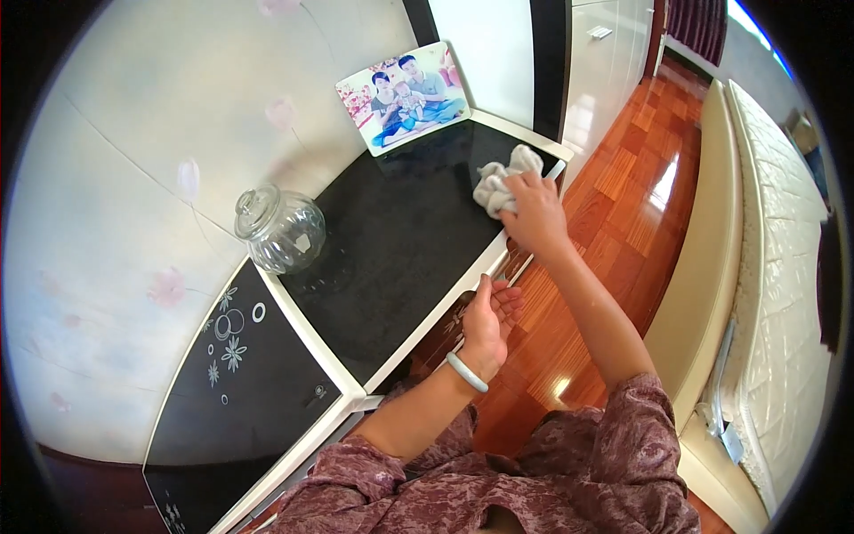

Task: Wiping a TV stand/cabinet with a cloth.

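Note:
My right hand [539,215] grips a crumpled white cloth [497,187] at the far right part of a low cabinet's glossy black top [400,233]. The cloth rests on or just over that surface; I cannot tell which. My left hand [490,320], with a pale bangle [467,372] on its wrist, hangs before the cabinet's white front edge. Its fingers are loosely curled and apart, with nothing in them. A ribbed clear glass jar [290,233] with a lid stands at the left of the top. A framed photo [403,97] leans against the wall at the back.
Left of the top, a black panel [253,360] with white flower and ring patterns adjoins it. A glossy wood floor [600,220] runs along the right. Beyond it stand a cream bed frame [697,267] and a plastic-covered mattress [780,280]. White cabinet doors [607,60] rise behind.

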Motion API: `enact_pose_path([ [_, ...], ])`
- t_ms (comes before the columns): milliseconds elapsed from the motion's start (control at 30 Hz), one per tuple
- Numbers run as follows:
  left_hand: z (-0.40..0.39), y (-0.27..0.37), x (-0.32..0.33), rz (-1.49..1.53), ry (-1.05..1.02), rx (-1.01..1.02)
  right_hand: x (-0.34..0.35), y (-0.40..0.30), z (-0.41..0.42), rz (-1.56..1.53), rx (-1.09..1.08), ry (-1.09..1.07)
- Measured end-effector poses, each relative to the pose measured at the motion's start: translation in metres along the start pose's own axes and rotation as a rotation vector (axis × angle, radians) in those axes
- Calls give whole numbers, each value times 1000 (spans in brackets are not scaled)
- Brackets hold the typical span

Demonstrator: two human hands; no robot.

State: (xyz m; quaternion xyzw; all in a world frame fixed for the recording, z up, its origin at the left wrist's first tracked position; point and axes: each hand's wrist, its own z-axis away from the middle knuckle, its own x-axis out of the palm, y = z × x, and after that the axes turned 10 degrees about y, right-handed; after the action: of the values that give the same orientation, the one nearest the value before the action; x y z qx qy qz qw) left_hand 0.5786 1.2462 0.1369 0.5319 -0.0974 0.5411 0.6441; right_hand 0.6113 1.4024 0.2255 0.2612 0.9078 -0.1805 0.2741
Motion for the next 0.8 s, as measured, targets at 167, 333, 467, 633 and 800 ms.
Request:
enact_pose_path([
  [167, -2, -1, -3, 29, 2, 15, -7, -17, 11, -129, -112, -62],
  [333, 0, 0, 0, 4, 34, 20, -2, 4, -4, -77, -105, -73],
  [467, -3, 1, -4, -4, 28, 38, 11, 34, -28, 25, -25, -7],
  [633, -3, 1, -4, -11, 8, 24, 19, 78, -63, 197, 186, 136],
  [800, 1, 5, -2, -6, 24, -7, 39, 86, -59, 136, 309, 262],
])
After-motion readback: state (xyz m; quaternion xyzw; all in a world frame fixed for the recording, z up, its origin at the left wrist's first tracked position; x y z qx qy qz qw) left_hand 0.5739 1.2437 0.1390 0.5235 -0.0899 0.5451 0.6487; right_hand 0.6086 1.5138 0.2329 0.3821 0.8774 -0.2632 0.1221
